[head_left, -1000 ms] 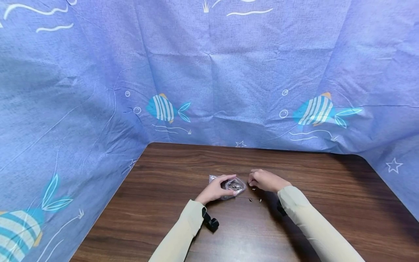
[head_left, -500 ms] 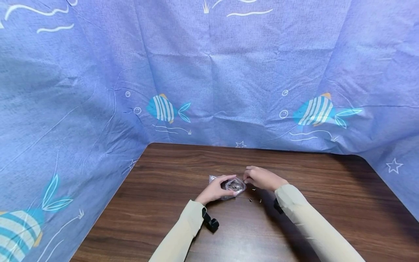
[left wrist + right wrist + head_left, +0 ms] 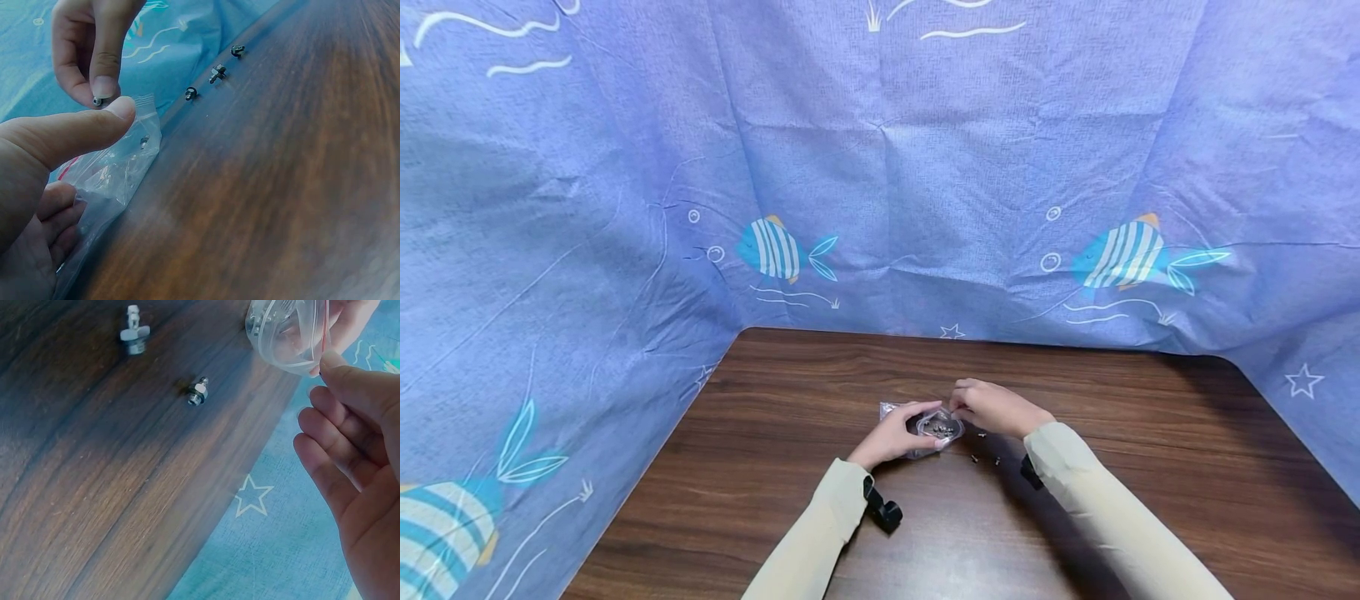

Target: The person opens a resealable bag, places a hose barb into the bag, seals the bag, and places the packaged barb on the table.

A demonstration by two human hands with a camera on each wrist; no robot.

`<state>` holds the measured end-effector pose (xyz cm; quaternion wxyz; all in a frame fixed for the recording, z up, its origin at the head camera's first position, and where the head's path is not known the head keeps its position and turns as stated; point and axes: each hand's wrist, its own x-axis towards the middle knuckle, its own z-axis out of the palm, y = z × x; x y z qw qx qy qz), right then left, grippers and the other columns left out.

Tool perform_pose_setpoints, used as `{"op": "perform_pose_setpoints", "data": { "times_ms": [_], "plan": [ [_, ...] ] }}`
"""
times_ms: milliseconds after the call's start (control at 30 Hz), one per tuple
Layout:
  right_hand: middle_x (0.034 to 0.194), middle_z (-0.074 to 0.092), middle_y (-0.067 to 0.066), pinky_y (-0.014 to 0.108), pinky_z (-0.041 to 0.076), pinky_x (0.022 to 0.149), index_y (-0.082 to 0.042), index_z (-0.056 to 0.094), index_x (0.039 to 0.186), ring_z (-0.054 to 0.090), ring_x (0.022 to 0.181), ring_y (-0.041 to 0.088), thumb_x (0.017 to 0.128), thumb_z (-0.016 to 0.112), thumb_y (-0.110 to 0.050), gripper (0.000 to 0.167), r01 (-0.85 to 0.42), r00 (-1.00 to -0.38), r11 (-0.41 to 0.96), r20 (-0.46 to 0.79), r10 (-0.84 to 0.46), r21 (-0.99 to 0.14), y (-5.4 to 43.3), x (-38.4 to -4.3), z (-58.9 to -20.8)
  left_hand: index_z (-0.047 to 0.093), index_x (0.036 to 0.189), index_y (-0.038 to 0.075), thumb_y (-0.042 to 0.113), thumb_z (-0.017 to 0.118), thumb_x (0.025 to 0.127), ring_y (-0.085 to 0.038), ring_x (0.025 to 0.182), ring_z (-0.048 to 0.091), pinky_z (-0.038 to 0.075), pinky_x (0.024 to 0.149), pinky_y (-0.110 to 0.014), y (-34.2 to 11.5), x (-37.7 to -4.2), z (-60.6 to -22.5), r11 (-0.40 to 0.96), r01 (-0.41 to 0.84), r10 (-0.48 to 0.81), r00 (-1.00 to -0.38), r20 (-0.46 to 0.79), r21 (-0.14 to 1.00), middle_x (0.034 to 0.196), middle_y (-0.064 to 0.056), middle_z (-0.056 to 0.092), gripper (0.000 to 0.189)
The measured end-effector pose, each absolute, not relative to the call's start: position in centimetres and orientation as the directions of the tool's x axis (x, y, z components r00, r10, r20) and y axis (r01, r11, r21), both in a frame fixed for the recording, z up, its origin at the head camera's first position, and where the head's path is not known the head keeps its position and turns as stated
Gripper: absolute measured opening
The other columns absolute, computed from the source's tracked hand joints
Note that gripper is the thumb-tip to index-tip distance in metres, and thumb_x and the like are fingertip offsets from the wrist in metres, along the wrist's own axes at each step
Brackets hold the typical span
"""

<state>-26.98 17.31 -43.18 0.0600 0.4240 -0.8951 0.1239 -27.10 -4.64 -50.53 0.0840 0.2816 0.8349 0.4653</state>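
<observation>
My left hand [image 3: 891, 435] holds a clear zip-lock bag [image 3: 112, 178] with its mouth spread between thumb and fingers. Several small metal pieces show inside it in the head view. Thumb and fingertips of my right hand [image 3: 1000, 408] pinch a small metal hose fitting [image 3: 97, 101], mostly hidden by the fingers, right at the bag's mouth. On the table to the right of the bag lie three loose fittings. In the right wrist view, one fitting [image 3: 134, 337] shows a barbed stem, a hex collar and a threaded end; a second fitting [image 3: 198, 392] lies nearby.
The dark wood-grain table [image 3: 775, 467] carries all of this. Behind it and along its sides hangs a blue cloth [image 3: 955, 183] printed with fish. A black wrist strap piece [image 3: 883, 510] hangs below the left sleeve.
My right hand has moved left from beside the loose fittings to the mouth of the bag, with its fingers still pinched. The left hand and the bag have stayed in place.
</observation>
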Motion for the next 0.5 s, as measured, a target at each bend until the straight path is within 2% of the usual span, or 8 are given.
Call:
{"op": "perform_pose_setpoints", "data": {
  "times_ms": [167, 500],
  "plan": [
    [0.087, 0.061, -0.003, 0.024, 0.052, 0.072, -0.009, 0.070, 0.087, 0.058, 0.080, 0.008, 0.086, 0.068, -0.005, 0.004, -0.764, -0.645, 0.622, 0.198, -0.738, -0.172, 17.01, -26.81, -43.03, 0.054, 0.138, 0.016, 0.031, 0.074, 0.084, -0.019, 0.119, 0.054, 0.042, 0.102, -0.032, -4.77, -27.06, -50.57, 0.401, 0.441, 0.562, -0.810, 0.164, 0.803, 0.134, -0.009, 0.058, 0.060],
    [0.083, 0.059, -0.004, 0.024, 0.051, 0.068, -0.008, 0.069, 0.084, 0.056, 0.076, 0.008, 0.084, 0.069, -0.004, 0.004, -0.768, -0.640, 0.619, 0.204, -0.741, -0.163, 17.18, -26.95, -43.41, 0.054, 0.138, 0.019, 0.030, 0.077, 0.082, -0.019, 0.123, 0.052, 0.041, 0.105, -0.033, -4.58, -27.14, -50.47, 0.424, 0.366, 0.541, -0.836, 0.093, 0.828, 0.137, -0.005, 0.056, 0.062]
  ]
}}
